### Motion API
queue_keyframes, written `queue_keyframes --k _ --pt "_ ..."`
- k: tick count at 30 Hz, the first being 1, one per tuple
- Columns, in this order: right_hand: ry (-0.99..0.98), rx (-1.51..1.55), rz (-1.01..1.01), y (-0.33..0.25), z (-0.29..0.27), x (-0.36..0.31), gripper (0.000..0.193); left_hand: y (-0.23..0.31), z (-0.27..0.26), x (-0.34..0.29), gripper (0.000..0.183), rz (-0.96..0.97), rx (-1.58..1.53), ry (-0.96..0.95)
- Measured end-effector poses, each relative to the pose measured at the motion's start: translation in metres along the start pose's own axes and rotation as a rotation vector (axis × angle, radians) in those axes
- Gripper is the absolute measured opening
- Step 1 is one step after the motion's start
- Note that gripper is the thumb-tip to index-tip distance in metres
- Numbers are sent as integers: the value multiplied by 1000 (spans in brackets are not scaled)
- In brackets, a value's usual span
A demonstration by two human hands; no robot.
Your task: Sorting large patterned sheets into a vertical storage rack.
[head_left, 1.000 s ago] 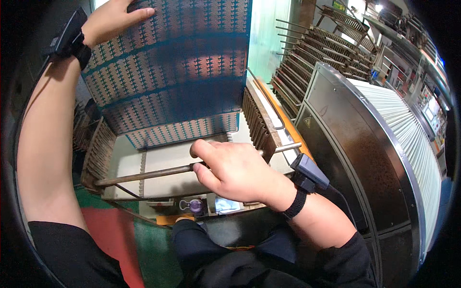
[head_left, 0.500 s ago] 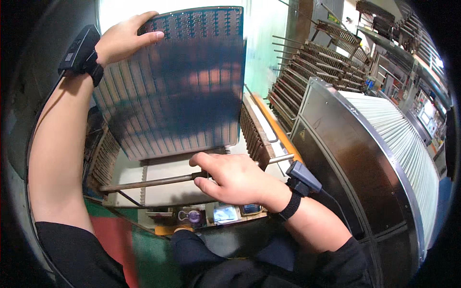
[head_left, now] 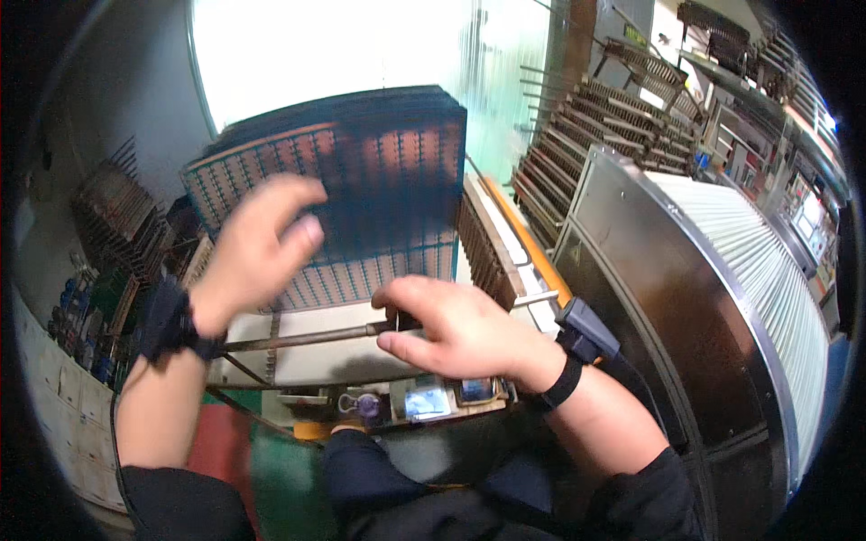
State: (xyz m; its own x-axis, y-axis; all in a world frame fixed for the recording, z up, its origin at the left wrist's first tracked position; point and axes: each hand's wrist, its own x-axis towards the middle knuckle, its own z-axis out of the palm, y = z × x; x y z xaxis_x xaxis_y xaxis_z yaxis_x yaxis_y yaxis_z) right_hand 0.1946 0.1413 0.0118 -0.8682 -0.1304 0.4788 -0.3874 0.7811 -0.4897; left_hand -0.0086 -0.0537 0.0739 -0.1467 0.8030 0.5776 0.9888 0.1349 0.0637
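Several dark blue circuit board panels stand upright, one behind another, in a slotted rack [head_left: 494, 257]. The nearest panel [head_left: 397, 194] shows rows of copper-coloured strips. My left hand [head_left: 257, 248], smeared a little by motion, is in front of this panel's left part, its thumb and fingers apart and nothing in them. Across the rack's near side runs a metal rod [head_left: 298, 340]. My right hand [head_left: 460, 329] is curled over the rod, index finger above and thumb below; the other fingertips are hidden. Both wrists wear black straps with small devices.
Below the rod, a low shelf holds a purple round item [head_left: 368, 406] and a pale blue packet [head_left: 427, 403]. A metal machine with white rollers [head_left: 722, 216] stands at right. Empty slotted racks [head_left: 600, 135] are stacked behind it; more racks [head_left: 122, 207] stand at far left.
The nearest panel is lower, down in the rack. My left hand has let go of its upper edge and moved down and right. My right hand stays at the rod; the view has shifted slightly.
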Motion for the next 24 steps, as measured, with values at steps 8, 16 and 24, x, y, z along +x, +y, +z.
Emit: queue_keyframes --k 8,16,24 --pt "170 22 -152 3 4 0 25 83 40 -48 29 -126 -105 -319" --pt "213 -146 -197 4 9 -10 28 87 62 -54 19 -93 18 -156" --pt "40 -725 -426 -23 -12 7 21 99 54 -51 21 -188 11 -200"
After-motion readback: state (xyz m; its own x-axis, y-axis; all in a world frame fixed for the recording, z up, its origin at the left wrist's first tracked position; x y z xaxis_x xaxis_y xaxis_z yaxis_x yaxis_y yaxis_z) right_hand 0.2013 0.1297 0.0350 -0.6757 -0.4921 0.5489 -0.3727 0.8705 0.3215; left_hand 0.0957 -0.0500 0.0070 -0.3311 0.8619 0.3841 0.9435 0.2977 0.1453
